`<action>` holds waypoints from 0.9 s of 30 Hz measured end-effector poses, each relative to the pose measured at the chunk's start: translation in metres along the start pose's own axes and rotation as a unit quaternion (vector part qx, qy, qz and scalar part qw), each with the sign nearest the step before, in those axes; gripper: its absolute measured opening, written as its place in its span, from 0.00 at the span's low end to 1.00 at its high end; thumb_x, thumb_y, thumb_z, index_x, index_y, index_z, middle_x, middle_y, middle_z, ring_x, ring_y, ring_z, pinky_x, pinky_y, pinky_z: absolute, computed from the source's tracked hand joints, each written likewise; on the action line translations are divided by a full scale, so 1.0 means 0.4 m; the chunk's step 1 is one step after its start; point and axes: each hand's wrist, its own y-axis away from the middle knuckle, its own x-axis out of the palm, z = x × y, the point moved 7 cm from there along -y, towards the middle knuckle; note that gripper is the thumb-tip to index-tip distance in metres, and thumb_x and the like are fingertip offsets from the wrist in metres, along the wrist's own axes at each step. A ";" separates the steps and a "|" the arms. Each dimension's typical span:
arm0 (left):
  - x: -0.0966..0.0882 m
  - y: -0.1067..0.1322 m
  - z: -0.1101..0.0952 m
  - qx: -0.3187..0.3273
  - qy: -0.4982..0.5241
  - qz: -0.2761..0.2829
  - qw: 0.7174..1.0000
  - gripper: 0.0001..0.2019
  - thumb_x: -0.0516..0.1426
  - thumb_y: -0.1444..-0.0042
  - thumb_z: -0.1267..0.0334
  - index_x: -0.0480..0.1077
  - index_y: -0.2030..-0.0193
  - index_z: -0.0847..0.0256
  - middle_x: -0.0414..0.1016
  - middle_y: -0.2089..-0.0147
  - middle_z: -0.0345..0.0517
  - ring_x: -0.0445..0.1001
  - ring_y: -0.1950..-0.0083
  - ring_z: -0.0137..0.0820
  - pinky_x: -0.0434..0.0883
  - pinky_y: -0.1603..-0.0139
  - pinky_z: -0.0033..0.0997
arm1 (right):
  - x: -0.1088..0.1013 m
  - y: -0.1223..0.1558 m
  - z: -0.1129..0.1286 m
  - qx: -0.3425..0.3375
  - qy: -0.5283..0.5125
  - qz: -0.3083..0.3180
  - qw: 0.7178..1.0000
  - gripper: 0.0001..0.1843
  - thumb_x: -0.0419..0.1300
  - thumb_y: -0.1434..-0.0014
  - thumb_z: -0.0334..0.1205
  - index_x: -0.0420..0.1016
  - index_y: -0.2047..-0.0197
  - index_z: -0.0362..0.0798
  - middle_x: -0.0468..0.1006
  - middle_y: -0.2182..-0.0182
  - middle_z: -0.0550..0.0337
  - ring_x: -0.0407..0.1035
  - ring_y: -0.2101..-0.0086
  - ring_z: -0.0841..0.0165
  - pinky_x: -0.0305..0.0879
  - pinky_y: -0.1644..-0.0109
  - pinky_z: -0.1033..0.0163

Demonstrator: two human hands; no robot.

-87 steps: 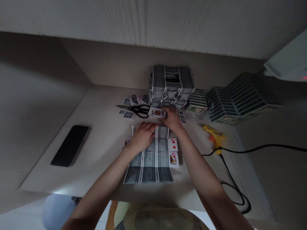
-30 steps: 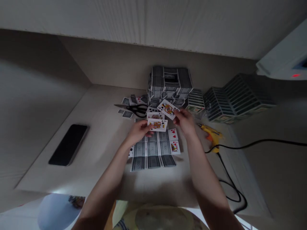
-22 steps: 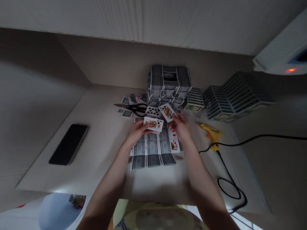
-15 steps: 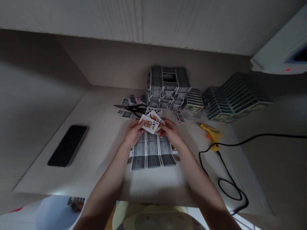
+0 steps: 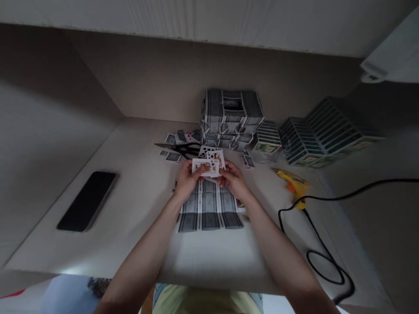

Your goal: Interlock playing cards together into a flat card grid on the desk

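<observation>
Here, both hands meet above the middle of the tabletop, each with a playing card in its grip. The left hand pinches the front court card, its thumb lying across the printed face. The right hand pinches the rear court card at its right side; this card stands partly hidden behind the front one, overlapping it. Just beyond them a black-pip card lies face up, near the handles of the black scissors, whose blade points left. Below the hands, nearer the body, a sheet of joined card backs lies flat, with part of a face-up card showing at its right edge. Behind everything stands a box built of cards, an opening in its top. Cut card pieces lie left of it around the scissors. To the right are a small striped block and a longer stepped block, then a yellow glue gun crossed by a black cable. A dark phone lies well apart at far left.
</observation>
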 end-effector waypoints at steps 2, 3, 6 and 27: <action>0.001 -0.001 0.003 -0.016 0.041 0.005 0.999 0.20 0.65 0.58 0.56 0.62 0.63 0.60 0.73 0.63 0.41 0.73 0.67 0.28 0.71 0.70 0.27 | 0.005 0.001 0.001 0.001 0.008 0.013 1.000 0.19 0.64 0.56 0.44 0.65 0.61 0.50 0.70 0.82 0.71 0.62 0.85 0.75 0.57 0.83 0.70; 0.003 -0.002 0.006 -0.022 0.050 0.014 0.998 0.20 0.65 0.58 0.55 0.62 0.63 0.60 0.73 0.62 0.41 0.74 0.66 0.28 0.71 0.68 0.28 | 0.006 0.001 0.000 0.005 0.012 0.019 1.000 0.18 0.64 0.56 0.43 0.65 0.61 0.50 0.70 0.82 0.71 0.62 0.86 0.76 0.56 0.84 0.70; 0.007 -0.005 0.013 -0.012 0.008 0.033 0.999 0.19 0.61 0.53 0.51 0.63 0.61 0.61 0.73 0.67 0.41 0.69 0.75 0.23 0.66 0.76 0.24 | 0.010 0.003 -0.005 0.010 0.022 0.032 0.999 0.18 0.62 0.55 0.44 0.64 0.61 0.50 0.70 0.82 0.71 0.61 0.87 0.76 0.53 0.86 0.71; -0.002 -0.004 -0.001 0.002 -0.021 0.042 0.999 0.16 0.63 0.56 0.55 0.72 0.62 0.61 0.76 0.64 0.42 0.73 0.64 0.30 0.69 0.61 0.29 | 0.005 0.006 -0.007 -0.006 0.116 -0.039 0.992 0.16 0.68 0.60 0.48 0.75 0.72 0.46 0.71 0.82 0.67 0.60 0.81 0.76 0.54 0.79 0.69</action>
